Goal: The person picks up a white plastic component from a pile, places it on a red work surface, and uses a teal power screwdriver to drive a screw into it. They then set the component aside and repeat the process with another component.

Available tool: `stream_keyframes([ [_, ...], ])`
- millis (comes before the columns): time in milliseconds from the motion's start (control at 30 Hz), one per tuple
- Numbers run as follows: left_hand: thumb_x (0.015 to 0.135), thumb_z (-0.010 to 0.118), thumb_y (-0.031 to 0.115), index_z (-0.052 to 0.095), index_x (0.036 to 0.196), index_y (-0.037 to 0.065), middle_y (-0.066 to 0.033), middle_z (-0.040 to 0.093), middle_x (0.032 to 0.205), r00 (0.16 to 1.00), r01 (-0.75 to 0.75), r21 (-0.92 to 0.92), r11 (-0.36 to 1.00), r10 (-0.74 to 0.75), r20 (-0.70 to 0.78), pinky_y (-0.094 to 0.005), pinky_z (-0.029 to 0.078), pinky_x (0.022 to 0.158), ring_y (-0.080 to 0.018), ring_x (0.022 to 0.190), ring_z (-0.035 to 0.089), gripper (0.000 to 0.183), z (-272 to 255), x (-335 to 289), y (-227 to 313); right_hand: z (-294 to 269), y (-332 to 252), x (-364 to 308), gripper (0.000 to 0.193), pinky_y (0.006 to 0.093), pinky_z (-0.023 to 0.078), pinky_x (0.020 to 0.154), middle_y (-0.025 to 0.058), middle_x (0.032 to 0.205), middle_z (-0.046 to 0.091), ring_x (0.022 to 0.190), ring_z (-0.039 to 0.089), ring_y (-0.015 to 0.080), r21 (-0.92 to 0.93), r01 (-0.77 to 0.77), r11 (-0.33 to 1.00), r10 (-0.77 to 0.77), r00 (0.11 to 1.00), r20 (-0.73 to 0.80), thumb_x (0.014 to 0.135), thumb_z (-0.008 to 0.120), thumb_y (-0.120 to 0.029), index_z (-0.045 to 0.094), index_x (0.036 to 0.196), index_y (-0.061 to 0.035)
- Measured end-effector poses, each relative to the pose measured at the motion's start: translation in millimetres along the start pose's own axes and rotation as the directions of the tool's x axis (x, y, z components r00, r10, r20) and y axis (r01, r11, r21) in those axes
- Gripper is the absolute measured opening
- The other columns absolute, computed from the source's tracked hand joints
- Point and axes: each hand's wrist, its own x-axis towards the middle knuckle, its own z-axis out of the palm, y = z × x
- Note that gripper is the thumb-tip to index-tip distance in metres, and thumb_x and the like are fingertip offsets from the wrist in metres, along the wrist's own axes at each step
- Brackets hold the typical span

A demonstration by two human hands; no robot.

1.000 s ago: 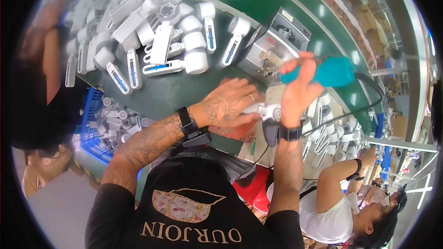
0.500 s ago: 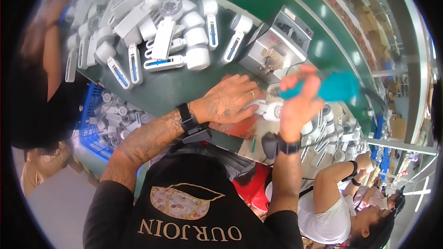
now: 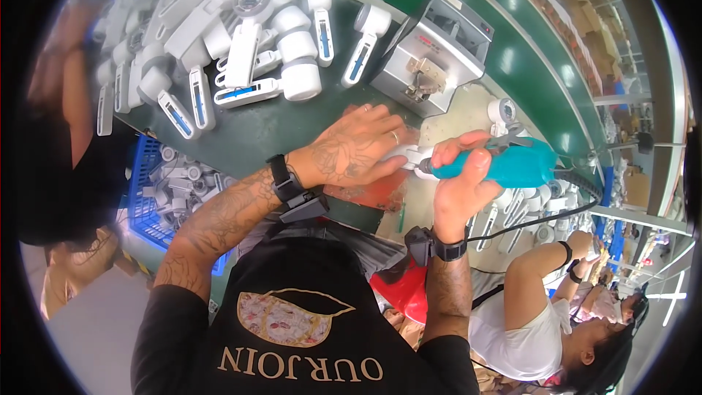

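My left hand point(image 3: 360, 144) is closed around a small white handheld fan point(image 3: 414, 155), most of it hidden under the fingers. My right hand point(image 3: 463, 189) grips a teal electric screwdriver point(image 3: 521, 164), held nearly level with its tip at the fan. Whether the tip sits in a screw is too small to tell. Beneath the hands lies a red mat point(image 3: 363, 196) on the table. Just beyond them stands a silver box-shaped machine point(image 3: 431, 66) with a metal fitting on its front.
White fans point(image 3: 241, 51) are heaped on the green table at the far left. More fans point(image 3: 515, 212) lie to the right, under the screwdriver's black cable point(image 3: 541, 222). A blue crate point(image 3: 150, 205) of white parts stands at left. Co-workers are on both sides, one in a white shirt point(image 3: 519, 329).
My right hand has brought the screwdriver down and left, from a blurred raised position to the fan. My left hand keeps its hold, nearly in place.
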Motion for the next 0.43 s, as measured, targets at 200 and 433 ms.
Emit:
stream_keyframes([
  [200,0.087,0.066,0.025,0.062,0.118,0.01,-0.0069,0.059,0.111,1.0,-0.003,0.037,0.999,0.003,0.022,-0.0411,0.045,0.086,-0.0277,0.098,0.054,0.035,-1.9,2.0,-6.1,3.0,13.4,2.7,0.04,0.0335,0.046,0.059,0.0082,0.07,0.05,0.062,0.05,0.0185,0.09,0.004,0.996,-0.007,0.999,0.035,0.1,0.057,-0.041,0.048,0.096,-0.0019],
  [433,0.085,0.069,0.027,0.064,0.116,0.01,-0.007,0.061,0.12,0.991,-0.01,0.04,0.999,0.015,-0.132,-0.0427,0.045,0.089,-0.028,0.101,0.058,0.036,-24.4,-14.8,-25.8,8.2,58.0,2.7,0.043,0.0372,0.05,0.066,0.0099,0.075,0.054,0.067,0.053,0.022,0.267,-0.147,0.952,0.141,0.989,0.042,0.099,0.058,-0.042,0.053,0.107,0.0],
])
